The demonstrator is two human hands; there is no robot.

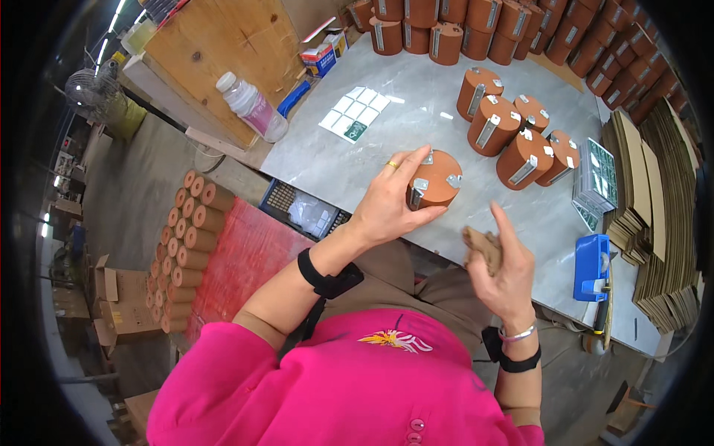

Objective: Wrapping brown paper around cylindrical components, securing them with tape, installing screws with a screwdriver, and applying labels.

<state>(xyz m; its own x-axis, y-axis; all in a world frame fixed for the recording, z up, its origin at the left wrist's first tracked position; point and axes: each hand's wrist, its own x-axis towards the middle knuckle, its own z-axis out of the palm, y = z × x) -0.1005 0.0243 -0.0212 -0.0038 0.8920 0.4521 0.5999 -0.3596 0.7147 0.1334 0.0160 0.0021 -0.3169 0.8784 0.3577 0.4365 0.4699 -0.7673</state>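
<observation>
A reddish-brown cylinder (442, 177) with small metal clips on its top rim and side is at the table's near edge. My left hand (383, 202) is closed round its left side, the thumb along the front and the fingers at the back. To the right of it, my right hand (509, 273) is raised, holding a crumpled brown cloth (485, 250) between thumb and palm. Its index finger points up, and the cloth is apart from the cylinder. Beyond my right hand, several like cylinders (495, 125) with metal clips stand in a loose group.
A sheet of white labels (355, 113) lies left of centre, near a plastic bottle (254, 111). Rightward are a clear box (597, 177), a blue tape dispenser (591, 269) and stacked flat cardboard (662, 215). More cylinders (446, 43) line the back. Brown rolls (187, 256) lie piled left.
</observation>
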